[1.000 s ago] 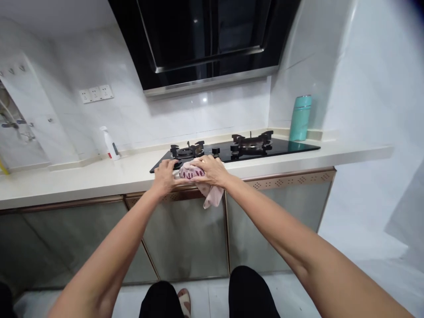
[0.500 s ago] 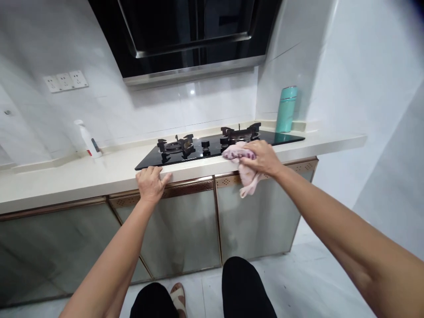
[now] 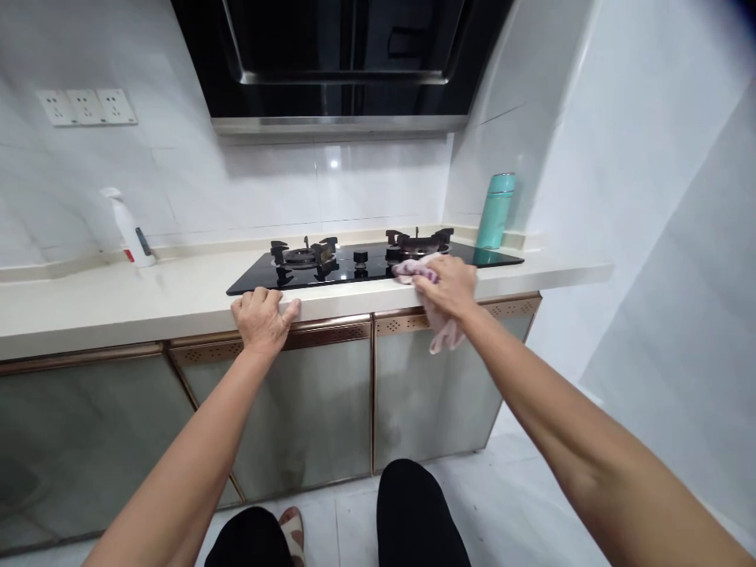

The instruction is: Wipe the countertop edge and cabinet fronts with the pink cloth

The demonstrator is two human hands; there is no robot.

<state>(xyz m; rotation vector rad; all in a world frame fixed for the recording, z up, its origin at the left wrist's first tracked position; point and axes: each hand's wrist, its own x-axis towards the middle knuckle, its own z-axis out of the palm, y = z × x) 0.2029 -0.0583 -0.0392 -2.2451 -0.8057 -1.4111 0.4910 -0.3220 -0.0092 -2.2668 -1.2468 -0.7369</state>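
My right hand (image 3: 450,285) grips a pink patterned cloth (image 3: 416,270) and presses it on the front edge of the countertop, by the right front corner of the black glass gas hob (image 3: 366,268). A loose end of the cloth hangs down over the cabinet front. My left hand (image 3: 261,317) rests palm down on the cream countertop (image 3: 118,303) edge, just in front of the hob's left corner, fingers spread and holding nothing. The hob carries two burners with black pan supports.
A teal flask (image 3: 494,211) stands at the back right beside the hob. A white spray bottle (image 3: 128,229) stands at the back left against the wall. A black range hood (image 3: 342,63) hangs above. Grey cabinet doors (image 3: 307,402) run below the counter.
My right hand has carried the cloth from the hob's left front corner to its right front corner. My left hand let go of the cloth and settled on the counter edge.
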